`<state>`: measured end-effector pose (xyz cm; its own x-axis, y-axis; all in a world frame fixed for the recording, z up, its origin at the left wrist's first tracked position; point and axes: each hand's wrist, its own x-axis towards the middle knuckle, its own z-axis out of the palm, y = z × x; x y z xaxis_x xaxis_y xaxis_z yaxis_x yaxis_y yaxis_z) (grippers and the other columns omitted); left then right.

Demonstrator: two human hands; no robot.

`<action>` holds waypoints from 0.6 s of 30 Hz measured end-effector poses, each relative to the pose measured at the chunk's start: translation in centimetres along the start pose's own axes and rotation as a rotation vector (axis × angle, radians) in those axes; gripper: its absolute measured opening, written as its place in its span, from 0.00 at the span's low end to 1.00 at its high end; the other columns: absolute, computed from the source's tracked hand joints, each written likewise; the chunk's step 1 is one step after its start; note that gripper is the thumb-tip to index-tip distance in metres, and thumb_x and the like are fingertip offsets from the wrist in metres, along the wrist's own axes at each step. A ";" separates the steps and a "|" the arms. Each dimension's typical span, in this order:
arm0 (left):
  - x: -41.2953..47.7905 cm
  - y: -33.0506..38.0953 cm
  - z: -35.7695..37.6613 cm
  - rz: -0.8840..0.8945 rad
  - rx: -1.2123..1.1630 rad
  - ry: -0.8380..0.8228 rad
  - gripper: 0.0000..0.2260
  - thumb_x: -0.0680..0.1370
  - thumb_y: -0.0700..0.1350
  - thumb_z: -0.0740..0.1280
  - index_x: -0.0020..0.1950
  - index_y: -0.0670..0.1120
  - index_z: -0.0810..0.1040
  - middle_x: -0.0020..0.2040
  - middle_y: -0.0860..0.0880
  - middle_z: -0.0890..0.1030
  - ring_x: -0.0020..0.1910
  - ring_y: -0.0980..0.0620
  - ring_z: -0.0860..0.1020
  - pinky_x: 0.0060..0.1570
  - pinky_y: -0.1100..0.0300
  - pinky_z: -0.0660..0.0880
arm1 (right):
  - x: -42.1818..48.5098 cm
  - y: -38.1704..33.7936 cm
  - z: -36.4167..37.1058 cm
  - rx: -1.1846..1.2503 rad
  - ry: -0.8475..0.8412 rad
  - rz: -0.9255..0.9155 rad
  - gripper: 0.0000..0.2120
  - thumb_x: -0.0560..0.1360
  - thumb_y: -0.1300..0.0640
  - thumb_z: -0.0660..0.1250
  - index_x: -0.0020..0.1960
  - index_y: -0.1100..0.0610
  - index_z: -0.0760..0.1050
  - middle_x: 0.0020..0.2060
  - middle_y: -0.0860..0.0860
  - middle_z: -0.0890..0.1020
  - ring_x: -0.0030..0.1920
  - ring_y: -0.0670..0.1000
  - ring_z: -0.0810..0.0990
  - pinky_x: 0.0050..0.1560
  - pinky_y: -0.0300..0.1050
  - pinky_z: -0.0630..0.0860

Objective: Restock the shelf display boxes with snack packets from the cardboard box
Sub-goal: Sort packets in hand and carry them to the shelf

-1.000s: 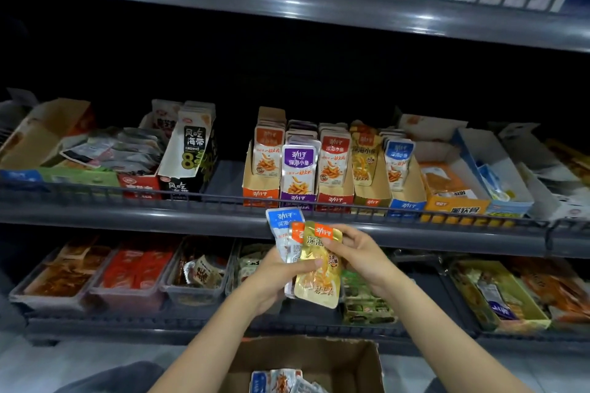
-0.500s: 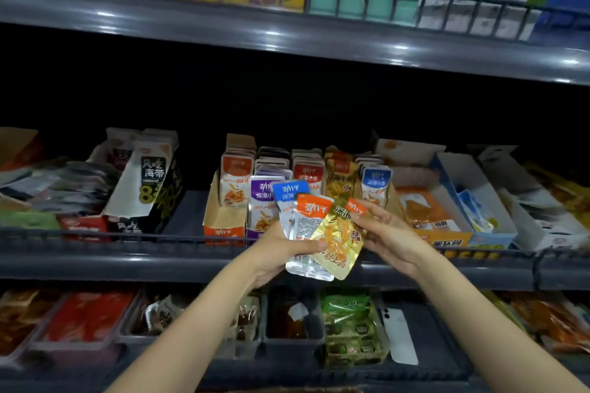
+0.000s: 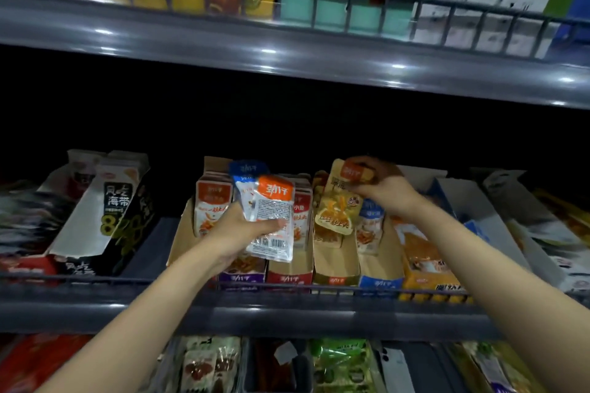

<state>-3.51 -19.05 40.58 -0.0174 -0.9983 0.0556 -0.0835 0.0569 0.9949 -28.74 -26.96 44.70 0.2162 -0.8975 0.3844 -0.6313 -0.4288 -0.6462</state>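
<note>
My left hand (image 3: pixel 242 230) grips a small stack of snack packets (image 3: pixel 271 217), an orange-topped one in front and blue-topped ones behind, held before the middle shelf. My right hand (image 3: pixel 380 188) pinches the top of a yellow snack packet (image 3: pixel 336 210) and holds it over the yellow-labelled display box (image 3: pixel 335 265). Beside it stand the orange box (image 3: pixel 188 226), the purple box (image 3: pixel 242 277), the red box (image 3: pixel 290 276) and the blue box (image 3: pixel 380 277), each with upright packets. The cardboard box is out of view.
A wire rail (image 3: pixel 287 289) runs along the middle shelf's front edge. A black-and-white seaweed carton (image 3: pixel 105 210) leans at the left; open boxes (image 3: pixel 472 217) stand at the right. The upper shelf (image 3: pixel 287 51) overhangs. Trays of snacks (image 3: pixel 341 364) fill the lower shelf.
My right hand has drawn the yellow packet out of the stack and carried it up and right over the yellow-labelled box. My left hand rose with the remaining packets. The view tilted up.
</note>
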 end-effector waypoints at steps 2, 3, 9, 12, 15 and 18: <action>0.3 0.0 0.2 -0.001 -0.009 -0.011 0.15 0.72 0.38 0.73 0.56 0.49 0.76 0.53 0.52 0.82 0.52 0.54 0.80 0.55 0.57 0.75 | 1.0 0.4 1.1 -0.064 -0.044 -0.049 0.20 0.73 0.58 0.71 0.63 0.52 0.72 0.55 0.47 0.75 0.55 0.45 0.74 0.48 0.28 0.72; 0.4 -0.1 0.2 0.000 -0.011 -0.015 0.15 0.72 0.38 0.73 0.55 0.50 0.76 0.52 0.52 0.82 0.52 0.54 0.80 0.56 0.56 0.75 | 1.4 0.6 1.6 -0.101 -0.064 -0.069 0.20 0.73 0.58 0.71 0.63 0.51 0.72 0.56 0.48 0.76 0.55 0.47 0.74 0.49 0.32 0.73; 0.5 -0.6 0.5 0.017 -0.036 -0.028 0.14 0.72 0.38 0.72 0.51 0.53 0.75 0.48 0.55 0.83 0.48 0.59 0.80 0.47 0.64 0.75 | 1.7 2.2 3.7 -0.376 -0.117 -0.047 0.21 0.74 0.52 0.69 0.66 0.48 0.70 0.60 0.51 0.77 0.57 0.52 0.77 0.52 0.45 0.76; 0.4 -0.8 0.5 0.002 -0.032 -0.023 0.13 0.72 0.38 0.72 0.51 0.52 0.76 0.47 0.55 0.83 0.47 0.59 0.81 0.50 0.62 0.76 | 1.2 2.9 4.4 -0.405 -0.115 -0.078 0.23 0.74 0.52 0.69 0.67 0.48 0.69 0.62 0.52 0.76 0.60 0.52 0.75 0.57 0.44 0.74; 0.2 -1.1 0.5 -0.015 -0.023 -0.033 0.13 0.72 0.38 0.73 0.52 0.51 0.77 0.48 0.55 0.84 0.48 0.58 0.81 0.49 0.63 0.76 | 1.1 3.3 4.6 -0.423 -0.102 -0.125 0.24 0.73 0.52 0.70 0.67 0.49 0.70 0.63 0.52 0.75 0.62 0.51 0.73 0.59 0.41 0.70; -0.2 -1.2 0.6 -0.036 -0.009 -0.053 0.14 0.72 0.39 0.72 0.55 0.50 0.77 0.51 0.53 0.83 0.52 0.55 0.81 0.55 0.58 0.75 | 1.0 3.4 4.8 -0.496 -0.079 -0.189 0.26 0.72 0.51 0.71 0.68 0.49 0.68 0.66 0.50 0.72 0.66 0.52 0.69 0.64 0.43 0.65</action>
<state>-4.03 -18.92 39.28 -0.0675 -0.9976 0.0151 -0.0758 0.0203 0.9969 -27.09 -29.80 39.69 0.4035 -0.8224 0.4011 -0.8480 -0.5007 -0.1735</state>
